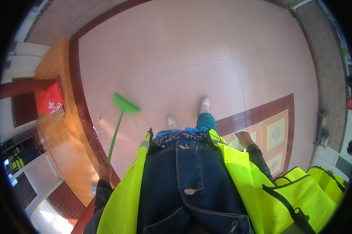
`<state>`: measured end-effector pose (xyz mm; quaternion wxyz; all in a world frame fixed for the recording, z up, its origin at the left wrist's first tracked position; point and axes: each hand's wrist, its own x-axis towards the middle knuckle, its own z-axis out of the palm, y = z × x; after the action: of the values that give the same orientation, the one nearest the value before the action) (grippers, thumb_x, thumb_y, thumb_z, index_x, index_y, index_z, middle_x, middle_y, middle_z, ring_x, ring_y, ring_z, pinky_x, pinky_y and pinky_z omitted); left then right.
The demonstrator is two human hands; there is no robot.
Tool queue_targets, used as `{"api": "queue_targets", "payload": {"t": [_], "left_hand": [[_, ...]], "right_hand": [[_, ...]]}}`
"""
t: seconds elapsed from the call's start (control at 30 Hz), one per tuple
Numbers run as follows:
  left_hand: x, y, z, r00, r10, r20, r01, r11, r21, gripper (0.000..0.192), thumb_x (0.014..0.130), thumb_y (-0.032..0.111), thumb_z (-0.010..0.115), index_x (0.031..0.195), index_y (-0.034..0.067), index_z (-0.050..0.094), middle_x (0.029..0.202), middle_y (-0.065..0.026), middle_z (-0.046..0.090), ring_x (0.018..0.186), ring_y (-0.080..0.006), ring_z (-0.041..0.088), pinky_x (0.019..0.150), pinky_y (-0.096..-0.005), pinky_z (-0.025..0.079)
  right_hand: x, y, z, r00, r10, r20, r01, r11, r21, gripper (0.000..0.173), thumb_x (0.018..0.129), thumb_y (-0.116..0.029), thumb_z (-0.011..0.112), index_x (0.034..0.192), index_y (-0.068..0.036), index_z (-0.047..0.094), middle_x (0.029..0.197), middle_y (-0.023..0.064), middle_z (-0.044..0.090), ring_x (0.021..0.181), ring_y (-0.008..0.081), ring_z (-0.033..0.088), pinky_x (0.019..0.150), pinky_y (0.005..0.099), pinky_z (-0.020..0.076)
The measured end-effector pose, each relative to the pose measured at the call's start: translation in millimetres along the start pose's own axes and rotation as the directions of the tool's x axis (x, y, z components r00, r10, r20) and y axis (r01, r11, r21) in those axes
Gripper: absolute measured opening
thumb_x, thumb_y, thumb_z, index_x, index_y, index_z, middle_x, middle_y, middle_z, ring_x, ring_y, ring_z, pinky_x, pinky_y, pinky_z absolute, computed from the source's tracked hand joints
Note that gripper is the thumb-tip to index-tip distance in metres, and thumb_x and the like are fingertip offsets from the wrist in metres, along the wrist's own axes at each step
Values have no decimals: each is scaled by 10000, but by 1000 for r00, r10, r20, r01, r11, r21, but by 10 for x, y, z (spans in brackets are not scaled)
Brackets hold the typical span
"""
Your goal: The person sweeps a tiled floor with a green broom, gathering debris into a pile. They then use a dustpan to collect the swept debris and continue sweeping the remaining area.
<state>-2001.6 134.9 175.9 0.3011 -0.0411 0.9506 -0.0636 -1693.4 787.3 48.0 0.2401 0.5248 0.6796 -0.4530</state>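
A green broom (pixel 126 105) stands at the left of the view, its bristle head low over the pinkish tiled floor (pixel 205 73). My left hand (pixel 105 172) is closed around the thin green handle near its end. Small light scraps (pixel 95 129) lie on the dark red floor border to the left of the broom. On the right, my right hand (pixel 245 139) holds a pale, whitish cloth or paper (pixel 236 142) beside my hip; part of it is hidden by the yellow vest (pixel 237 158).
A red bag (pixel 51 99) with printing rests by an orange-brown wooden surface (pixel 65 143) on the left. Patterned tiles (pixel 276 133) are set in the floor at the right. A metal fixture (pixel 322 128) stands by the right wall. My shoes (pixel 205 104) are on the tiles.
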Motion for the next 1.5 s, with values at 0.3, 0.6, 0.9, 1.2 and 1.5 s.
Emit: {"api": "queue_targets", "payload": {"t": [0.3,0.6,0.9,1.2,1.5], "left_hand": [[888,3446,-189,769,639,31,-625,761,-172,270,802,257,528,724,5,585,703,-215,578,702,-399,555,637,-473,433],[1413,7683,-242,642,762,84,-767,641,40,213,765,192,519,786,17,637,836,-195,616,811,-357,589,716,-437,470],[2158,6019,-402,834,537,128,-553,811,192,315,750,346,605,789,33,612,843,-180,618,838,-356,584,742,-442,471],[1778,5045,-1527,939,327,105,-335,939,78,325,731,314,623,677,-6,607,732,-205,600,745,-379,578,671,-461,460],[2063,7676,-2133,673,738,47,-738,674,-28,278,769,277,579,729,3,604,724,-213,585,735,-393,559,671,-474,437]], "right_hand": [[1092,-300,-1063,998,-44,-33,44,999,-5,273,777,-257,633,807,13,664,724,121,650,638,205,610,603,332,471],[1191,131,-2318,973,152,-173,-129,983,134,289,762,-270,651,840,8,655,723,112,644,642,202,600,607,322,471],[1416,81,-2616,998,9,-66,-17,993,-113,332,765,-302,638,863,15,657,791,156,650,719,262,621,671,347,478],[2086,-1191,-3226,984,30,-176,-12,994,105,306,766,-281,634,836,16,656,745,139,649,665,236,623,633,338,490],[2634,-967,-3679,966,200,-165,-159,960,231,333,767,-297,623,859,21,656,770,163,649,708,258,628,678,345,486]]}}
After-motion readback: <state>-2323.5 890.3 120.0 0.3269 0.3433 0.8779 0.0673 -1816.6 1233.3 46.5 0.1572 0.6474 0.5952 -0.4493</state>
